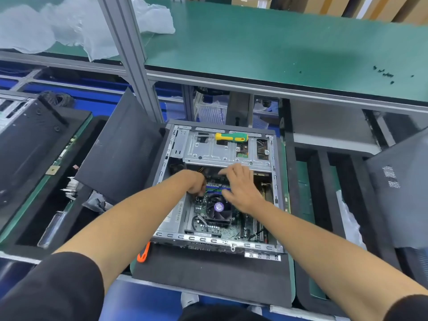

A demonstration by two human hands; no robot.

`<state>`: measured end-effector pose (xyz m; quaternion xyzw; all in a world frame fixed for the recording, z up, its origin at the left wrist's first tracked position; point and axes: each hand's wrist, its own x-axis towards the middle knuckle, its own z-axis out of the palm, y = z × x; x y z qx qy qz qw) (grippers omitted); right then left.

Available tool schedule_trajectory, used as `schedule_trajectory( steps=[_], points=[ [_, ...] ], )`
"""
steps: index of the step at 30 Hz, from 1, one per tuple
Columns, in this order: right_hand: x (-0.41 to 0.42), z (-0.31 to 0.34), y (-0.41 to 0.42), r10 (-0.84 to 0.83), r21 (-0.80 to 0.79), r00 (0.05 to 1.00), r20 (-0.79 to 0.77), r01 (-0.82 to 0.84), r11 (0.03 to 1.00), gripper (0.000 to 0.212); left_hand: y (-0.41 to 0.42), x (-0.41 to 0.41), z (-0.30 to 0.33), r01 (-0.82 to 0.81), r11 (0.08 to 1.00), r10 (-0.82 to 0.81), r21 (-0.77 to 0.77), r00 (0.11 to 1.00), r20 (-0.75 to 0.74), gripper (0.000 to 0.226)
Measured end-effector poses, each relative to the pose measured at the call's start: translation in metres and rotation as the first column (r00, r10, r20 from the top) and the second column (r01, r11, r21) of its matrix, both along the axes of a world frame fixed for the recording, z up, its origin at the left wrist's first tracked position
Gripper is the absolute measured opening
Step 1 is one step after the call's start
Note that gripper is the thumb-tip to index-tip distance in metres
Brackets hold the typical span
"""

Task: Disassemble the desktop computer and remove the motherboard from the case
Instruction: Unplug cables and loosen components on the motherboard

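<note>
The open desktop case [162, 172] lies on its side on a dark mat [208, 274], with the motherboard [215, 230] still seated inside beneath a black CPU fan [217, 210]. The left hand [195, 184] reaches in with fingers curled down by the blue memory slots [216, 188]; whether it holds anything cannot be told. The right hand [240, 186] hovers spread and relaxed above the board. A yellow-green screwdriver [231, 137] rests on the drive cage [208, 151]

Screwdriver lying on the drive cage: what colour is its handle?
Yellow and green, seen in the head view: the screwdriver lies across the top of the metal drive cage.
</note>
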<state>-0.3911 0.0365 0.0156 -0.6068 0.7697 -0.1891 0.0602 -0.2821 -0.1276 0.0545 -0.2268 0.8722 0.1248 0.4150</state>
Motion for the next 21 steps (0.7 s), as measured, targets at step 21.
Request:
schedule_trajectory(
  steps=[21],
  points=[
    [0.025, -0.034, 0.008, 0.232, 0.358, 0.970, 0.072, -0.242, 0.902, 0.096, 0.015, -0.006, -0.019, 0.363, 0.899, -0.349, -0.247, 0.932, 0.100, 0.044]
  ],
)
